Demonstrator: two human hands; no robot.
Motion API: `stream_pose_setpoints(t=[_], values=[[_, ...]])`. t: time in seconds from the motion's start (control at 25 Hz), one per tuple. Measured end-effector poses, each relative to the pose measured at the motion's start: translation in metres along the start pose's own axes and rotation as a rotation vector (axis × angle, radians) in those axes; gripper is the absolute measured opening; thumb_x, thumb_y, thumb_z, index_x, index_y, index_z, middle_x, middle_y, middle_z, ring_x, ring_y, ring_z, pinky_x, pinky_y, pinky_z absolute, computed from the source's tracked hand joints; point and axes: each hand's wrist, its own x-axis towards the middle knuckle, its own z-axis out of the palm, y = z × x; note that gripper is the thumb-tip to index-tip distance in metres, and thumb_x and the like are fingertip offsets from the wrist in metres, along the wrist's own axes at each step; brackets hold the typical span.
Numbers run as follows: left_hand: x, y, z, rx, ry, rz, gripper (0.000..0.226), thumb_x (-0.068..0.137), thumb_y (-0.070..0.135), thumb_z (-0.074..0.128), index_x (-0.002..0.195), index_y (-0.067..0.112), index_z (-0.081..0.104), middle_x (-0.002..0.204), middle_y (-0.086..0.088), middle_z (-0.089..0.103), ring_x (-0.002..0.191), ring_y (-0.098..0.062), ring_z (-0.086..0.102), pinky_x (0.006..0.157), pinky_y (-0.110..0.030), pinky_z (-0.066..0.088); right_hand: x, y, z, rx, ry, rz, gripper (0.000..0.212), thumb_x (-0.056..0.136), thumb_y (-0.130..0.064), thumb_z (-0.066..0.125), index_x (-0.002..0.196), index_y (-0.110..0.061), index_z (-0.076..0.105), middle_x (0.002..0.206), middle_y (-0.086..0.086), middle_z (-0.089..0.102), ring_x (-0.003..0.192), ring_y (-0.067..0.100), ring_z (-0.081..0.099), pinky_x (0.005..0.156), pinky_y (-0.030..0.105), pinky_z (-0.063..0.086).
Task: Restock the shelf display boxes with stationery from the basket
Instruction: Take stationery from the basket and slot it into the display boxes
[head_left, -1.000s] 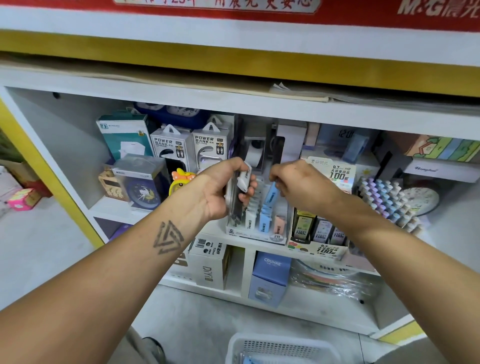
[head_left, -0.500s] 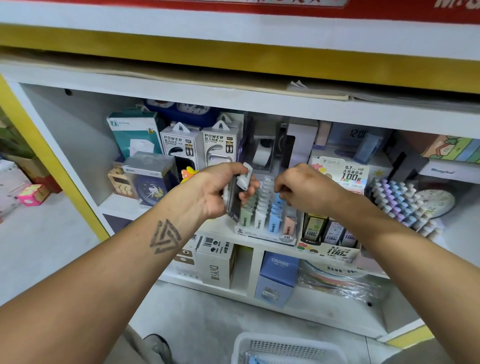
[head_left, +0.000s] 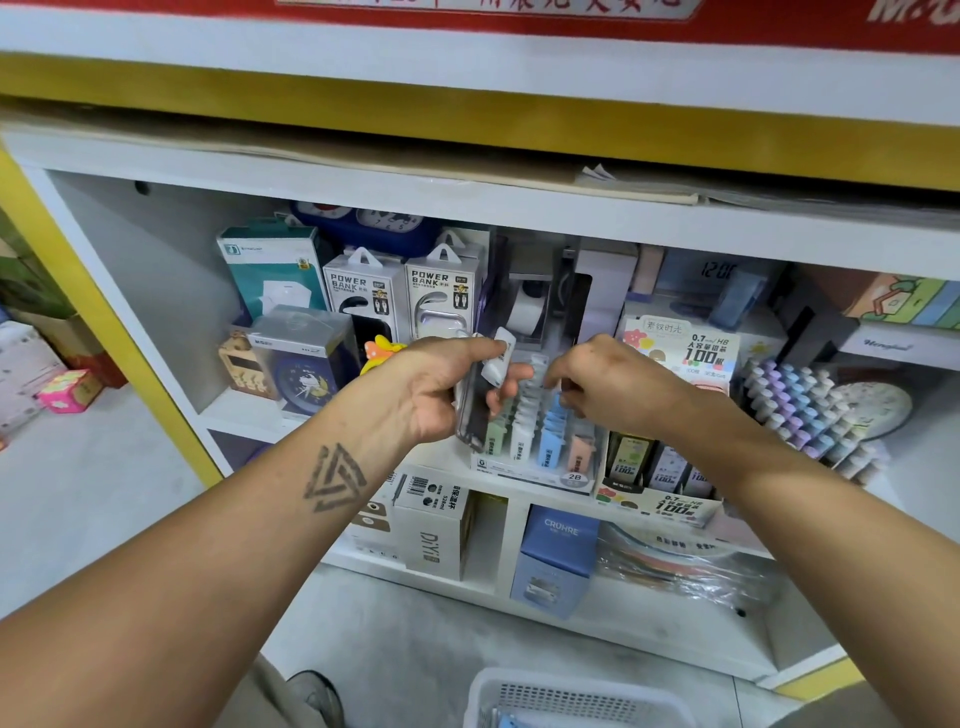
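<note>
Now left hand (head_left: 436, 387) grips packs (head_left: 491, 379) above display box (head_left: 535, 467)

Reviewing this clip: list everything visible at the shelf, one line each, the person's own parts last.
White power bank boxes: two, shelf back, left of centre.
Teal and white carton: one, back left.
Clear-boxed dark blue alarm clock: one, front left.
Clear display box of pastel lead cases: one, shelf centre.
Pastel pen rack: one, right.
Blue CRUHRE box: one, lower shelf.
White plastic basket: one, floor.
Left hand: grip on small packs.
Right hand: fingers curled over display box; grip unclear.
</note>
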Motion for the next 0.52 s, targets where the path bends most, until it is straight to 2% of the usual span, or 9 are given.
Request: stream_pose_setpoints(t=[0.08,0.12,0.2,0.24,0.32,0.4,0.44,0.52], values=[[0.0,0.0,0.001,0.006,-0.013,-0.006,0.029,0.099,0.017,0.057,0.127,0.009,0.052,0.092,-0.015,0.075,0.05,-0.017,0.06,0.041,-0.018,0.042,0.0,-0.001,0.005,0.009,-0.017,-0.009,0.024,0.089,0.002,0.06,0.097,-0.02,0.063,0.086,-0.002,0.062,0.077,0.017,0.062,0.066,0.032,0.054],[0.0,0.0,0.001,0.014,-0.025,-0.005,0.029,0.099,0.018,0.057,0.126,0.009,0.054,0.092,-0.014,0.075,0.05,-0.017,0.061,0.041,-0.017,0.042,0.0,-0.001,0.007,-0.018,-0.025,-0.011,0.023,0.089,0.002,0.059,0.096,-0.019,0.066,0.092,0.0,0.064,0.08,0.018,0.063,0.068,0.032,0.054],[-0.001,0.0,0.003,0.039,-0.047,-0.001,0.024,0.099,0.021,0.057,0.12,0.009,0.058,0.087,-0.012,0.075,0.05,-0.016,0.063,0.04,-0.016,0.042,0.003,-0.001,0.008,-0.041,-0.018,0.0,0.027,0.093,-0.001,0.059,0.108,-0.018,0.074,0.106,0.001,0.07,0.092,0.019,0.065,0.082,0.032,0.056],[-0.002,-0.001,0.005,0.049,-0.057,-0.001,0.021,0.099,0.023,0.057,0.115,0.01,0.059,0.084,-0.011,0.074,0.049,-0.015,0.062,0.04,-0.016,0.042,0.005,-0.001,0.005,0.051,0.016,0.038,0.03,0.094,-0.002,0.058,0.115,-0.018,0.073,0.109,-0.002,0.07,0.094,0.015,0.066,0.083,0.028,0.055],[-0.003,-0.001,0.007,0.055,-0.058,0.017,0.019,0.098,0.023,0.059,0.111,0.009,0.06,0.077,-0.012,0.071,0.045,-0.015,0.06,0.038,-0.015,0.04,0.008,-0.002,-0.006,0.572,0.072,0.179,0.033,0.094,0.004,0.057,0.119,-0.013,0.071,0.104,-0.003,0.073,0.08,0.009,0.069,0.069,0.019,0.053],[-0.001,-0.003,0.009,0.069,-0.02,0.072,0.022,0.096,0.02,0.062,0.115,0.008,0.061,0.07,-0.013,0.069,0.041,-0.015,0.056,0.037,-0.015,0.037,0.004,-0.004,-0.019,1.217,0.012,0.22,0.027,0.091,0.008,0.06,0.114,-0.002,0.07,0.094,0.014,0.076,0.071,0.015,0.069,0.058,0.02,0.054],[0.0,-0.004,0.01,0.083,0.004,0.108,0.024,0.095,0.017,0.064,0.116,0.008,0.062,0.068,-0.013,0.068,0.041,-0.015,0.056,0.037,-0.015,0.037,0.002,-0.006,-0.023,1.381,-0.02,0.213,0.023,0.09,0.006,0.063,0.111,0.001,0.07,0.092,0.019,0.074,0.07,0.017,0.069,0.059,0.021,0.056],[0.001,-0.005,0.012,0.104,0.032,0.15,0.023,0.093,0.015,0.067,0.114,0.008,0.062,0.068,-0.012,0.068,0.041,-0.016,0.055,0.038,-0.015,0.036,-0.002,-0.01,-0.024,1.411,-0.029,0.204,0.021,0.089,0.001,0.069,0.11,0.002,0.069,0.089,0.019,0.072,0.071,0.017,0.067,0.06,0.022,0.055]])
